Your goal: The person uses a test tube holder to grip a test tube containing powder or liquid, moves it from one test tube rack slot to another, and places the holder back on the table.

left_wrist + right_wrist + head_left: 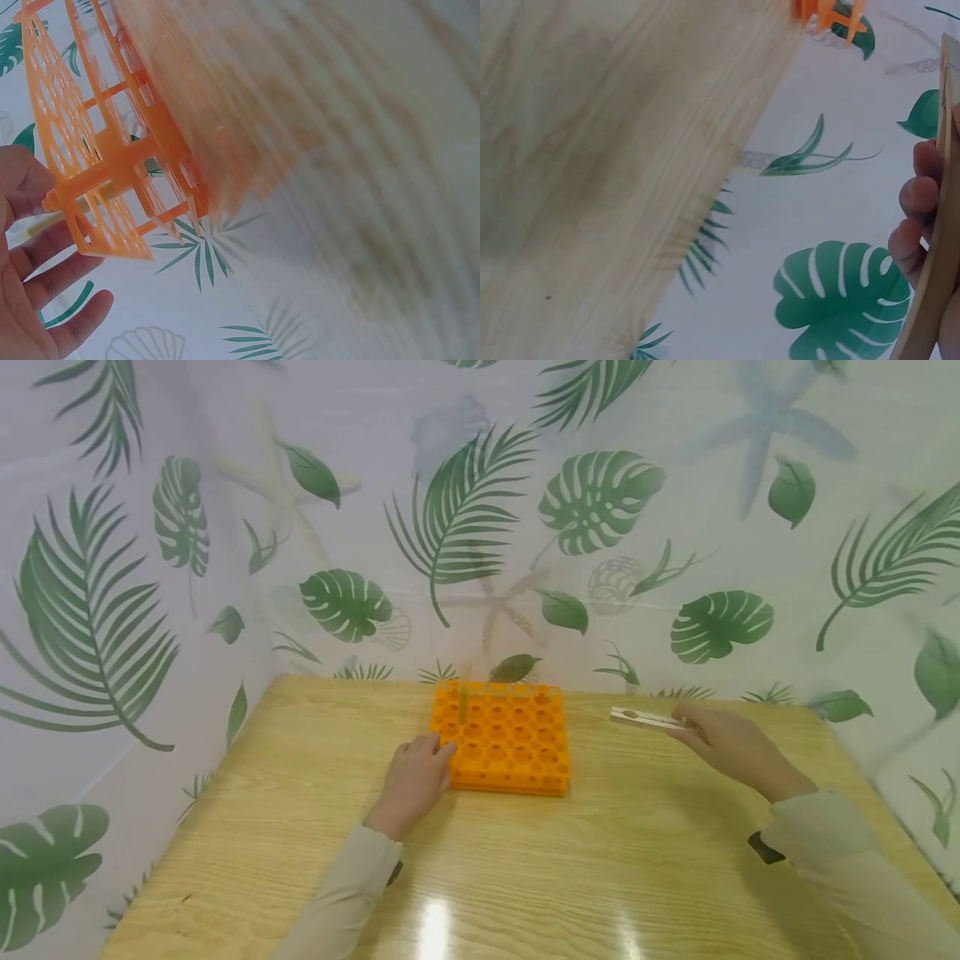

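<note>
An orange plastic test tube rack (510, 782) with rows of round holes stands near the table's back edge. In its left rear part one test tube (462, 703) with yellowish contents stands upright. My left hand (414, 781) holds the rack by its left side. The left wrist view has the rack's end frame (112, 148) between the digits of that hand (26, 300). To the right, above the table, my right hand (731, 745) grips a wooden test tube clamp (643, 718), its tip pointing left toward the rack. Curled fingers (919, 196) lie along the clamp (930, 307) in the right wrist view.
The wood-grain table (540, 877) reaches back to a white wall covering (495, 410) printed with green leaves and shells. This covering also runs along the left and right sides. Both forearms come in from the front edge in light sleeves.
</note>
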`<control>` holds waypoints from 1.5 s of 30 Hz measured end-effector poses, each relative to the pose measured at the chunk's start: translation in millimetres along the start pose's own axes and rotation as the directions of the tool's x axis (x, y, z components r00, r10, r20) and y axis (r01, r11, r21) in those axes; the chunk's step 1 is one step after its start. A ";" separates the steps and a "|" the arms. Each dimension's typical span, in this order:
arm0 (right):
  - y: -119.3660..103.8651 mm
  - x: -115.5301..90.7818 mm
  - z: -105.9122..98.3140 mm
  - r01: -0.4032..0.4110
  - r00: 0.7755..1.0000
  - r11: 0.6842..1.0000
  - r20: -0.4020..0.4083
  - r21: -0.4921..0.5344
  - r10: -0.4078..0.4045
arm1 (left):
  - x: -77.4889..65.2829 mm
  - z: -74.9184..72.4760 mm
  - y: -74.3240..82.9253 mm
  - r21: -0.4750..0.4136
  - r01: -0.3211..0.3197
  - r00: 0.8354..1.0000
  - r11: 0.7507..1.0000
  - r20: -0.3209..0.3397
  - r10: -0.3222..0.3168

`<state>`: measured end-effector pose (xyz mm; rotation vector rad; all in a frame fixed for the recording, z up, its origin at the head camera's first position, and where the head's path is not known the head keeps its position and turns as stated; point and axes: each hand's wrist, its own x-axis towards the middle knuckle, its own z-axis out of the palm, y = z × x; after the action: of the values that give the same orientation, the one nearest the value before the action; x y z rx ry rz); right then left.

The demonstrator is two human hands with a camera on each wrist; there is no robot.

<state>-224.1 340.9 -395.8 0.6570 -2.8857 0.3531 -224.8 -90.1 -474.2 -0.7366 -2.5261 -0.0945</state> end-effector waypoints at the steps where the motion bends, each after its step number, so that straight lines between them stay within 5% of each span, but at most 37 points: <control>1: 1.9 -2.4 1.4 -0.010 1.000 1.000 0.011 0.006 0.010 | 0.0 -0.5 -0.2 -0.002 0.000 1.000 1.000 -0.002 0.000; 22: 43.2 -39.5 40.6 -0.107 0.979 0.993 0.178 0.049 0.096 | 0.1 -4.7 -0.9 0.007 0.012 1.000 1.000 0.001 -0.012; 45: 61.0 -58.2 55.9 -0.070 0.981 0.995 0.185 0.069 0.056 | 0.0 -3.5 2.1 -0.006 0.015 1.000 1.000 0.022 -0.015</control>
<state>-205.0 403.2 -473.2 0.6429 -3.0872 0.4338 -222.1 -89.0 -471.3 -0.7251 -2.5536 -0.0995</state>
